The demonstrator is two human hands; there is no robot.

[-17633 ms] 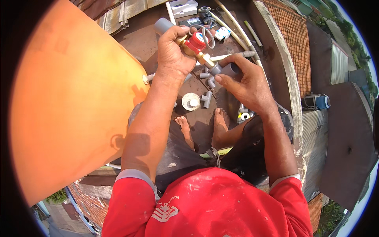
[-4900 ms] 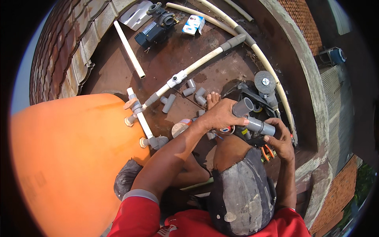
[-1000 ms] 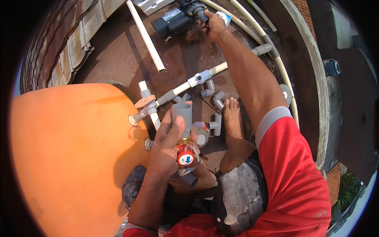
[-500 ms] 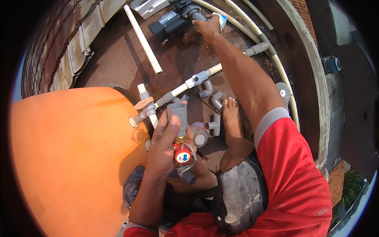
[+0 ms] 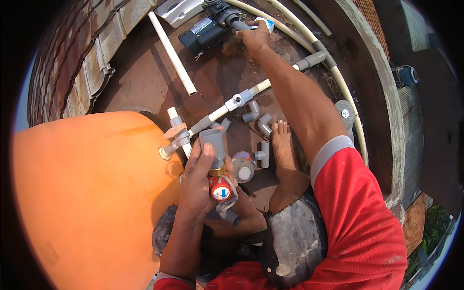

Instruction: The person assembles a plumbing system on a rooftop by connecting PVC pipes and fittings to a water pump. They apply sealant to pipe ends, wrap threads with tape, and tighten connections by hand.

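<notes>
My left hand (image 5: 194,186) is wrapped round a red flow switch (image 5: 221,192) with a blue arrow on its round face. A wide grey PVC adapter (image 5: 211,147) stands upright on its brass end, my thumb pressed against it. Grey cable loops beside the switch, and a grey pipe end (image 5: 233,218) sticks out below. My right arm stretches far forward. Its hand (image 5: 257,38) is closed on a grey pipe fitting (image 5: 240,25) at the dark electric pump (image 5: 205,34). A blue-and-white packet (image 5: 267,24) shows behind that hand, partly hidden; whether I hold it too, I cannot tell.
A large orange tank (image 5: 92,193) fills the left side. From it runs a white pipe with a grey valve (image 5: 239,100). Loose grey elbows (image 5: 264,124), a tee (image 5: 263,154) and a tin (image 5: 243,166) lie near my foot. A white pipe (image 5: 171,53) lies farther off.
The view has shifted slightly. Both hands keep their grips, and the flow switch with its adapter stays in almost the same place.
</notes>
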